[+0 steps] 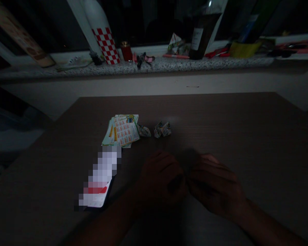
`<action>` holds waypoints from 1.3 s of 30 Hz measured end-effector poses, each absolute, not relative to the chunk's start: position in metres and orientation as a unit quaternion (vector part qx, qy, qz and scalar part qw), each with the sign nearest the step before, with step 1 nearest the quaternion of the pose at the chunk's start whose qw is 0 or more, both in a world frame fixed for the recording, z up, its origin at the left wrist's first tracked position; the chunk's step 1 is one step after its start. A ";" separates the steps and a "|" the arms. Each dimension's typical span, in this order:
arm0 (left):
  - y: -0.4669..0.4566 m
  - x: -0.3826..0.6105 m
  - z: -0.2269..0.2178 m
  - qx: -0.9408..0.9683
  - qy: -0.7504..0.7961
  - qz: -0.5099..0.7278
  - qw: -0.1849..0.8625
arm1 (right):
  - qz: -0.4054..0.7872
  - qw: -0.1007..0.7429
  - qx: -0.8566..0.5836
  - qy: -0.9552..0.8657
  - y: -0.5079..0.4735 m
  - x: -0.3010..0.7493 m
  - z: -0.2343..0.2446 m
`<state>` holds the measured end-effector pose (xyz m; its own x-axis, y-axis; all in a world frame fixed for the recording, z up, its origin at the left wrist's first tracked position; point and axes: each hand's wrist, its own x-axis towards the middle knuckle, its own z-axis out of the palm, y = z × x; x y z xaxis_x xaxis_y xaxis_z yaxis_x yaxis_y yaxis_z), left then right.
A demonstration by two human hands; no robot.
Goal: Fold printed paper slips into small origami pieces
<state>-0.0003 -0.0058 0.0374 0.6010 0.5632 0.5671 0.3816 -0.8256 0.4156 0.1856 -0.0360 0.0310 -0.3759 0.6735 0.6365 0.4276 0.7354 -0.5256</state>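
Folded papers (166,129) lie on the surface (233,126) just beyond the left hand (162,176), likely light and crushable, best pinched along creases. That hand and the right hand (217,186) have curled fingers; too dark to tell whether they grasp anything.

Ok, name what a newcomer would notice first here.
The glowing phone stands out most, lying on the dim table left of the left hand. Next comes the red-and-white checked container on the windowsill, then the printed papers just beyond the phone.
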 end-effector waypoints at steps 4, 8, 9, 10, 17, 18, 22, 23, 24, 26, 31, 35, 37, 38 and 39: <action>-0.008 0.002 0.034 0.881 0.275 0.360 0.134 | 0.134 0.451 -0.334 -0.817 -0.037 0.185 0.030; -0.008 0.003 0.033 0.878 0.279 0.360 0.147 | 0.120 0.470 -0.331 -0.810 -0.037 0.184 0.030; -0.007 0.002 0.034 0.878 0.283 0.357 0.149 | 0.113 0.477 -0.331 -0.806 -0.038 0.183 0.031; -0.007 0.001 0.035 0.878 0.286 0.353 0.149 | 0.105 0.483 -0.333 -0.803 -0.038 0.183 0.033; 0.010 -0.013 0.030 0.879 0.342 0.302 0.135 | 0.099 0.499 -0.341 -0.791 -0.043 0.191 0.043; 0.013 -0.016 0.028 0.876 0.357 0.297 0.130 | 0.105 0.504 -0.343 -0.786 -0.044 0.194 0.043; 0.016 -0.022 0.029 0.857 0.380 0.320 0.134 | 0.101 0.514 -0.348 -0.777 -0.040 0.202 0.038; 0.014 -0.021 0.030 0.856 0.371 0.331 0.142 | 0.099 0.508 -0.352 -0.780 -0.038 0.202 0.036; 0.011 -0.019 0.032 0.857 0.361 0.332 0.157 | 0.098 0.504 -0.350 -0.783 -0.037 0.201 0.034; 0.004 -0.013 0.034 0.859 0.343 0.337 0.178 | 0.111 0.496 -0.346 -0.789 -0.033 0.198 0.030; -0.005 -0.003 0.030 0.867 0.268 0.365 0.208 | 0.145 0.478 -0.345 -0.795 -0.030 0.192 0.026; -0.004 -0.003 0.027 0.854 0.279 0.384 0.215 | 0.165 0.478 -0.360 -0.784 -0.031 0.192 0.027; -0.005 -0.003 0.026 0.854 0.268 0.394 0.209 | 0.169 0.481 -0.362 -0.780 -0.031 0.192 0.028; -0.006 -0.002 0.027 0.854 0.262 0.400 0.204 | 0.168 0.484 -0.367 -0.777 -0.031 0.191 0.028; -0.007 -0.002 0.027 0.855 0.254 0.406 0.200 | 0.167 0.484 -0.374 -0.773 -0.031 0.191 0.027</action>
<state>-0.0017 -0.0069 0.0268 0.5405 0.5970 0.5928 0.2723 -0.7908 0.5482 0.1911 -0.0315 0.0275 -0.2515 0.7401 0.6237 0.4158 0.6645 -0.6209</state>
